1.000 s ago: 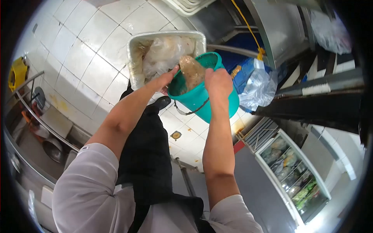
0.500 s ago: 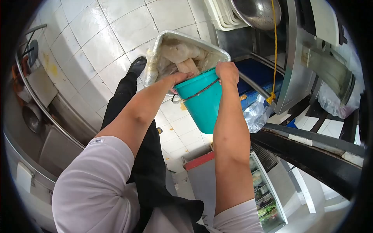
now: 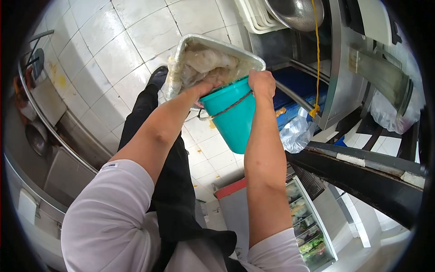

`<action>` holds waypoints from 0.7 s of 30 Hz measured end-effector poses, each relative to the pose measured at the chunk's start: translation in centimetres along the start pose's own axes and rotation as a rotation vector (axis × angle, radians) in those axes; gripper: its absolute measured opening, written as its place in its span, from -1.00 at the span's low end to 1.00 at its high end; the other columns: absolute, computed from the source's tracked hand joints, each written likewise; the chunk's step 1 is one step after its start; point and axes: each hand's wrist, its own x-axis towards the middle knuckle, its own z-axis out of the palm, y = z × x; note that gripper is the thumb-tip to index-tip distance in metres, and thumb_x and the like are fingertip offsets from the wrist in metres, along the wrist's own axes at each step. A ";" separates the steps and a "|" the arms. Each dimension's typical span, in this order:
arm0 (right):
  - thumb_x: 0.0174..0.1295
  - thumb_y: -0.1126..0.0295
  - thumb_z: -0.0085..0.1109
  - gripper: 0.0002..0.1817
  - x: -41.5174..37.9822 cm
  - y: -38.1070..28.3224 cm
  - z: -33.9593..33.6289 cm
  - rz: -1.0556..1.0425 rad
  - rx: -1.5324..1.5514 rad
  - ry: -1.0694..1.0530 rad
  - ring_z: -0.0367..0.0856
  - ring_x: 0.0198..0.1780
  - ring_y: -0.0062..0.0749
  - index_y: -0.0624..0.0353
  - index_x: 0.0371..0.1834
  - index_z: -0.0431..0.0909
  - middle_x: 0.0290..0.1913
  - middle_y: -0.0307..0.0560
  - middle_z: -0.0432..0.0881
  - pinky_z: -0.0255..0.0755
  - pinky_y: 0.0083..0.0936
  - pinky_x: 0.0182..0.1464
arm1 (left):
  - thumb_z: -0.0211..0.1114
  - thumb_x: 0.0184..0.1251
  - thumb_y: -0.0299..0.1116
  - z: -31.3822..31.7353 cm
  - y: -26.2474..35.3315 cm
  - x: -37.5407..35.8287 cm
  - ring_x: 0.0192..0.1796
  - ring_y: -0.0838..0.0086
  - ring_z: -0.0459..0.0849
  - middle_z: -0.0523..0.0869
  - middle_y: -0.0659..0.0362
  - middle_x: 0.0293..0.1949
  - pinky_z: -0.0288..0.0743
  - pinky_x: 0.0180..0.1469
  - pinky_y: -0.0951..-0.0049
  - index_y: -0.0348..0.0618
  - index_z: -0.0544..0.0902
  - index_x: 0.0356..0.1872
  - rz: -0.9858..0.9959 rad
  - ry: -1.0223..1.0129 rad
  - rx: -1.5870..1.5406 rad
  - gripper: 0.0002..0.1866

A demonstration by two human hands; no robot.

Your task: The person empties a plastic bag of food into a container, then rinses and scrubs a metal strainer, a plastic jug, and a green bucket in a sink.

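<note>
A teal bucket (image 3: 231,120) with a thin handle across its side is held at the mouth of a pale, worn tub (image 3: 181,50). In the tub lie wet, whitish, soft-looking pieces (image 3: 208,61) whose kind I cannot make out. My right hand (image 3: 263,82) is closed over the bucket's rim at the right, near the tub's corner. At the rim's left side is my left hand (image 3: 206,90), its fingers partly hidden between the bucket and the tub's contents. The inside of the bucket is mostly out of sight.
White tiled floor (image 3: 149,31) lies around the tub. At right stand a metal colander (image 3: 299,13), a hanging yellow cord (image 3: 317,50), a clear plastic bag (image 3: 297,133) and a black metal beam (image 3: 353,177). A sink edge (image 3: 54,129) runs along the left.
The bucket and both hands have shifted slightly left and up in view. The pale pieces in the tub lie differently, and my left fingers are more hidden among them.
</note>
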 end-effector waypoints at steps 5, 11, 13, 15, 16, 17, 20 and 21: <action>0.06 0.09 0.07 -0.47 -4.4 4.6 -3.4 0.037 0.101 -0.011 0.59 0.11 0.06 0.33 -0.07 0.62 -0.01 0.28 0.63 0.45 -0.19 0.13 | 0.20 0.33 0.02 -0.4 -2.1 -0.1 -0.23 0.38 0.71 0.68 0.11 -0.11 0.60 -0.22 0.35 -0.17 0.61 -0.05 0.139 0.144 0.116 -0.56; 0.03 0.20 0.06 -0.59 -10.5 20.4 -4.4 0.123 0.436 -0.154 0.70 -0.38 -0.12 0.29 -0.17 0.62 -0.29 0.20 0.68 0.55 -0.25 -0.22 | 0.28 0.20 -0.39 2.8 -5.5 -2.7 -0.33 0.47 0.67 0.69 0.21 -0.31 0.59 -0.36 0.41 -0.19 0.62 -0.11 0.247 0.056 0.165 -0.76; 0.04 0.29 0.06 -0.65 -11.2 26.8 -1.7 0.123 0.589 -0.156 0.68 -0.45 -0.24 0.27 -0.18 0.61 -0.33 0.10 0.67 0.55 -0.33 -0.33 | 0.26 0.18 -0.42 5.8 -6.3 -3.9 -0.37 0.52 0.65 0.69 0.24 -0.36 0.58 -0.39 0.41 -0.18 0.64 -0.09 0.285 0.028 0.242 -0.74; 0.05 0.38 0.05 -0.69 -12.4 31.7 0.4 0.107 0.742 -0.134 0.65 -0.46 -0.36 0.25 -0.15 0.60 -0.37 -0.02 0.66 0.53 -0.43 -0.42 | 0.25 0.16 -0.42 8.0 -7.9 -3.5 -0.43 0.55 0.63 0.69 0.24 -0.38 0.57 -0.41 0.42 -0.18 0.65 -0.09 0.394 0.053 0.338 -0.73; 0.06 0.41 0.04 -0.69 -12.9 33.4 1.3 0.120 0.821 -0.133 0.62 -0.48 -0.40 0.25 -0.13 0.58 -0.37 -0.05 0.65 0.51 -0.47 -0.44 | 0.24 0.16 -0.42 9.2 -8.6 -3.7 -0.46 0.56 0.62 0.70 0.23 -0.38 0.57 -0.41 0.43 -0.18 0.66 -0.09 0.452 0.067 0.381 -0.73; 0.07 0.44 0.03 -0.69 -13.6 35.3 2.4 0.135 0.895 -0.139 0.60 -0.49 -0.43 0.25 -0.11 0.57 -0.38 -0.09 0.63 0.49 -0.51 -0.47 | 0.24 0.16 -0.41 10.4 -9.8 -3.8 -0.48 0.56 0.62 0.69 0.22 -0.40 0.56 -0.42 0.44 -0.19 0.67 -0.10 0.506 0.098 0.441 -0.73; 0.09 0.48 0.01 -0.66 -14.8 40.5 5.9 0.138 1.022 -0.141 0.55 -0.43 -0.49 0.24 -0.03 0.53 -0.34 -0.16 0.60 0.47 -0.55 -0.43 | 0.25 0.14 -0.41 14.6 -12.2 -5.9 -0.54 0.55 0.60 0.69 0.17 -0.45 0.55 -0.44 0.44 -0.21 0.67 -0.11 0.652 0.208 0.601 -0.73; 0.09 0.47 0.02 -0.66 -15.8 41.5 6.4 0.127 1.057 -0.112 0.55 -0.39 -0.50 0.23 -0.03 0.54 -0.33 -0.19 0.60 0.48 -0.53 -0.37 | 0.25 0.13 -0.42 15.6 -13.2 -6.5 -0.56 0.54 0.60 0.68 0.15 -0.47 0.55 -0.44 0.43 -0.23 0.67 -0.12 0.680 0.254 0.637 -0.73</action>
